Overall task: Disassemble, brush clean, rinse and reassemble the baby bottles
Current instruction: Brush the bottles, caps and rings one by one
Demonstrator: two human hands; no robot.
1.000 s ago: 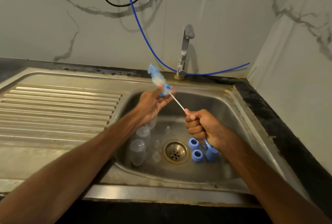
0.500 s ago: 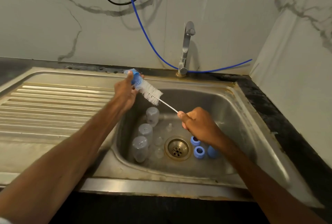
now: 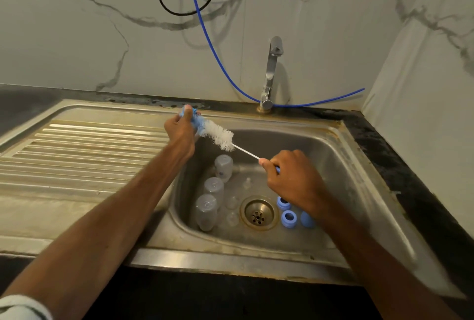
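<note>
Brushing step, parts already taken apart. Left of the scene lies the ribbed steel draining board (image 3: 84,155). Beside it the left hand (image 3: 180,131) curls its fingers round a small blue plastic part (image 3: 198,125), held over the basin's rear left corner. It is probably a screw collar, though the fingers hide its form. Into this part runs the white-bristled bottle brush on a twisted wire stem (image 3: 221,138).

Below, on the floor of the stainless steel sink basin (image 3: 346,178), lie three clear plastic bottle bodies (image 3: 214,187). Next to them are clear silicone teats (image 3: 232,203) and the brass-coloured drain strainer (image 3: 259,213).

The right hand (image 3: 291,178) is closed in a fist on the brush's blue handle. Under its wrist stand two blue ring collars (image 3: 288,217) and a blue cap (image 3: 307,218).

Behind, the chrome tap (image 3: 272,71) shows no water running.

Next move, as judged: work the bristles through the held part while the left hand steadies it, then set it down and take another piece.

Writing: a faint mark on the rearmost bottle is too small to read, and no brand is legible.
</note>
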